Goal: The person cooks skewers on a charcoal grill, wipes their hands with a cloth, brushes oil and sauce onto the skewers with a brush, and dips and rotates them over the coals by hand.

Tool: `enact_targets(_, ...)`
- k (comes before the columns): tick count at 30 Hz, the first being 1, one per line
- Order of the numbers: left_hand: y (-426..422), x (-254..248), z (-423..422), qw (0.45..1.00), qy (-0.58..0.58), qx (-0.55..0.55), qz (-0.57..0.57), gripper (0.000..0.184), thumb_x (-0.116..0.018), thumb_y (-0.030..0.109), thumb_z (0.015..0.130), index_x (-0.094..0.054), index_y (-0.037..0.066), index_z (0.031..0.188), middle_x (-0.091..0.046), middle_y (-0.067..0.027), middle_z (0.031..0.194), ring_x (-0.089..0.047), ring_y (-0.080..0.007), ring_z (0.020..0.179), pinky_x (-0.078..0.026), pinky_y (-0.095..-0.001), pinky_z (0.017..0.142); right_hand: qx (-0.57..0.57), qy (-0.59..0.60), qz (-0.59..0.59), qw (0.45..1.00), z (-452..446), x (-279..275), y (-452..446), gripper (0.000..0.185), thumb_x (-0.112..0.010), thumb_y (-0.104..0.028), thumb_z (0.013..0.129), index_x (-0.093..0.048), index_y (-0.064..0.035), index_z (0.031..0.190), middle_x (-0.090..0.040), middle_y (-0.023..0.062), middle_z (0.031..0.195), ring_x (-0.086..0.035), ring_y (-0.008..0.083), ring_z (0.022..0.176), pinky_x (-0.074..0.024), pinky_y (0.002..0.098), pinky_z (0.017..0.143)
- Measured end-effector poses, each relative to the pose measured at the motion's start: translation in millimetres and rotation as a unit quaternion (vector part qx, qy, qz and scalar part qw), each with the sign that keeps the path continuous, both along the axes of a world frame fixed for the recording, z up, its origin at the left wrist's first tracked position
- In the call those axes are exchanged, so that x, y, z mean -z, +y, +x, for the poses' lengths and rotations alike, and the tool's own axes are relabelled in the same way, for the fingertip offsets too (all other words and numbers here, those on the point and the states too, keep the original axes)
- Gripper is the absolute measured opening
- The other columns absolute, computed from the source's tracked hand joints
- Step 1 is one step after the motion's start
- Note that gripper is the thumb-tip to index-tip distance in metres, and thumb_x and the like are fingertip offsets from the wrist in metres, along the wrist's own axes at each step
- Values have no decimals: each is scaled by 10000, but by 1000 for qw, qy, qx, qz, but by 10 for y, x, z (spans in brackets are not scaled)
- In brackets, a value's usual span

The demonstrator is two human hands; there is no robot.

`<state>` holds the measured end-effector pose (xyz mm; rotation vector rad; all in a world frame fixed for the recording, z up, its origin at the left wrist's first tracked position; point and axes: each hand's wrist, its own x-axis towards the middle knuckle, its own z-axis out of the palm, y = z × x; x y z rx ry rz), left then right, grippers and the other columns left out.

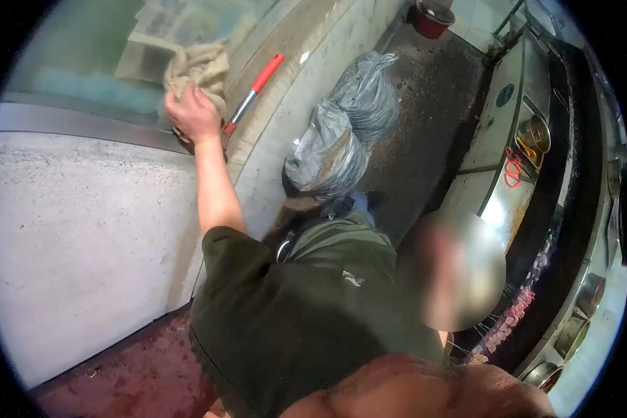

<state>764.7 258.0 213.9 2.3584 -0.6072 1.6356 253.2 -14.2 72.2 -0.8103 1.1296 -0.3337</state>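
My left hand (196,115) reaches out at the upper left, with its fingers pressed onto a crumpled beige rag (198,66). The rag lies bunched against the window glass (90,87), by the corner of the ledge. Just right of my wrist, a tool with a red handle (268,72) and a metal shaft leans along the ledge; its far end is partly hidden behind the wrist. A round blurred patch covers the area beyond my right sleeve, where only a strip of skin shows. My right hand cannot be made out there.
Two grey plastic bags (334,150) slump on the dark floor by the wall (104,223). A red bucket (433,19) stands at the far end. Along the right runs a metal counter (491,132) with a metal bowl (534,134) and an orange-red loop (513,169).
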Motion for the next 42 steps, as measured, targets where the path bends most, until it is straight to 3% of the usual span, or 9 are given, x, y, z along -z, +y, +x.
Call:
enact_targets(10,-1171,-13,-1009,947,49,311,-69,207,-595,38,767,-585,39,974,-476,-165,970,-471,-340,918,-414,-422,766,-37,-76,3,996,176,20,-36,501,-394,-362,952,-318,-52,1338,-533,118,1158,-553,207,965,-439,365,816)
enact_targets(14,-2117,553,-1815,788,274,541,-110,130,-569,86,789,-612,70,911,-468,-150,1013,-503,-311,937,-435,-375,791,-74,-145,-67,984,884,-585,-159,640,-386,-462,931,-118,-170,1434,-343,146,1377,-455,251,1147,-368,444,940)
enact_targets(17,-2717,921,-2543,622,434,641,-115,127,-546,100,811,-601,53,915,-461,-140,1024,-488,-288,971,-416,-369,856,-2,-248,-35,968,1215,-820,-305,676,-288,-572,911,-90,-187,1430,-194,128,1442,-351,314,1235,-332,467,976)
enact_targets(24,-3152,885,-3149,213,738,622,153,312,-576,269,864,-575,38,1074,-576,-125,999,-581,-215,917,-479,-329,822,197,-144,-28,969,510,-332,-901,511,-302,-408,959,-393,-22,1281,-538,140,1154,-520,261,1078,-457,372,893)
enact_targets(28,-3347,745,-3153,-249,869,426,-34,295,-455,277,933,-548,0,977,-608,-92,880,-616,-173,740,-541,-284,626,81,-412,-20,907,310,-484,-841,481,-351,-425,945,-466,-34,1201,-576,87,1053,-577,183,915,-501,295,765)
enact_targets(30,-3533,1257,-3364,-347,832,416,-122,283,-461,279,931,-551,18,992,-610,-79,842,-616,-163,744,-538,-279,657,209,-309,-89,923,443,-282,-828,466,-371,-438,938,-492,-39,1145,-589,55,966,-586,136,816,-512,261,690)
enact_targets(34,-3615,996,-3607,-89,921,348,-151,322,-504,319,907,-571,19,1004,-618,-86,870,-612,-180,761,-512,-283,678,319,-216,-54,921,610,-298,-766,413,-463,-372,924,-485,-31,1156,-598,78,989,-594,154,822,-508,265,696)
enact_targets(38,-3811,1249,-3588,425,731,515,139,441,-493,434,863,-670,33,913,-654,-179,848,-628,-280,855,-459,-358,798,411,-235,-34,880,735,-500,-730,421,-487,-353,915,-492,-11,1162,-603,97,1010,-603,180,861,-496,305,735)
enact_targets(42,-3664,901,-3527,452,641,614,85,303,-520,258,888,-581,-32,828,-635,-179,749,-617,-254,694,-468,-362,639,382,-197,-62,901,735,-527,-779,378,-513,-342,905,-572,-10,1077,-615,99,987,-586,151,824,-468,276,707)
